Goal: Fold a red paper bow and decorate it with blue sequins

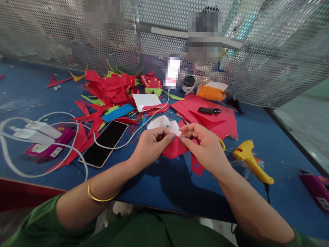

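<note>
White paper piece (pixel 160 122) at my fingertips (pixel 170 138), mid blue table (pixel 262 137). Yellow plastic glue gun (pixel 253 164) toward right edge; heaped red paper scraps (pixel 110 87) near back edge, left.

L hand (pixel 155 144): thumb+idx pinched | R hand (pixel 202 145): thumb opp. idx | close tog. | forearms (pixel 110 180) angled inwd

Left of the glue gun (pixel 253 164), my fingers (pixel 167 140) hide some red paper (pixel 175 148); right, a cropped purple socket (pixel 315 190).

The red piece (pixel 174 149) looks matt paper, the glue gun (pixel 254 164) smooth plastic.
</note>
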The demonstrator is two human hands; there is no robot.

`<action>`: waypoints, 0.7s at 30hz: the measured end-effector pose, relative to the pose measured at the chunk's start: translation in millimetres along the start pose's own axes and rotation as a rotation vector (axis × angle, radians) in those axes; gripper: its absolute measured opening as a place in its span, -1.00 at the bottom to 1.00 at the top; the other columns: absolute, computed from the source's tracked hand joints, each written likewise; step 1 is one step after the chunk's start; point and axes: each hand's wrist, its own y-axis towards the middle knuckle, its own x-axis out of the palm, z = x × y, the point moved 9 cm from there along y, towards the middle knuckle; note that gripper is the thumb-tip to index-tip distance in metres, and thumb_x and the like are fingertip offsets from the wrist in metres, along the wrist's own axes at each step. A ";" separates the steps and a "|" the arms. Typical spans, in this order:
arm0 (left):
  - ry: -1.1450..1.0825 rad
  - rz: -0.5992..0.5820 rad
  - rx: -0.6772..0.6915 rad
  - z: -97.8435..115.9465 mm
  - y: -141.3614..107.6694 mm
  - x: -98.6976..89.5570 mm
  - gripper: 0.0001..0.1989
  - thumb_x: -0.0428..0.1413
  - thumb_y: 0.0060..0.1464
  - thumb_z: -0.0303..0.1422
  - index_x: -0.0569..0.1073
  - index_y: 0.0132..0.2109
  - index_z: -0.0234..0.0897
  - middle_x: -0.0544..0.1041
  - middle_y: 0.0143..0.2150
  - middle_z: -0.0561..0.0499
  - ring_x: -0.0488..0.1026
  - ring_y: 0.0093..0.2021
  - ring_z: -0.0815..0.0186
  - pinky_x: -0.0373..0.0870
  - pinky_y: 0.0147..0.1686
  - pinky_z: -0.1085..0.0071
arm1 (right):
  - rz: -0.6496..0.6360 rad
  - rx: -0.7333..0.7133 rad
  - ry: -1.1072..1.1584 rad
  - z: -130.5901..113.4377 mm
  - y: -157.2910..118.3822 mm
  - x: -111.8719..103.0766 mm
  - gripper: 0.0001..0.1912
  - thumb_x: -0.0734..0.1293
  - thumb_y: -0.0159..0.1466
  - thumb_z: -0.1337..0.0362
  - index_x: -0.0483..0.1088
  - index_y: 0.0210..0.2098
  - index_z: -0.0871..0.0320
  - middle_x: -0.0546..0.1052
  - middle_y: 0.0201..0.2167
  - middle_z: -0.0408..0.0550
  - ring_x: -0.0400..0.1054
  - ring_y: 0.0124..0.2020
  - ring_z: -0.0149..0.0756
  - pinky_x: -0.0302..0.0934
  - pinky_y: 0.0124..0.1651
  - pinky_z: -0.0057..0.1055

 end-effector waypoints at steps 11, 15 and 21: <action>0.028 0.026 0.018 3.8 0.2 -2.6 -0.77 0.13 0.16 -0.27 0.47 -0.40 -0.30 0.38 -0.54 0.12 0.29 -0.57 0.48 0.22 -0.57 0.55 | -0.001 0.004 -0.021 -2.0 -0.4 -0.2 -0.81 0.34 0.20 0.28 0.41 -0.17 0.13 0.59 -0.37 -0.11 0.49 -0.27 -0.30 0.33 -0.15 -0.33; -0.002 0.057 0.013 2.3 -0.7 -5.3 -0.71 0.10 0.19 -0.23 0.47 -0.43 -0.30 0.38 -0.56 0.11 0.28 -0.57 0.48 0.22 -0.57 0.55 | 0.005 -0.008 -0.048 -3.9 -0.1 -1.3 -0.82 0.33 0.21 0.27 0.41 -0.17 0.12 0.59 -0.37 -0.10 0.49 -0.28 -0.30 0.33 -0.15 -0.31; -0.069 0.035 -0.035 -3.8 0.6 -2.3 -0.69 0.11 0.18 -0.17 0.46 -0.41 -0.30 0.41 -0.56 0.09 0.30 -0.59 0.46 0.22 -0.60 0.54 | 0.017 -0.022 -0.049 -4.7 -0.8 -2.2 -0.83 0.34 0.21 0.25 0.41 -0.19 0.13 0.58 -0.39 -0.11 0.48 -0.30 -0.30 0.32 -0.18 -0.32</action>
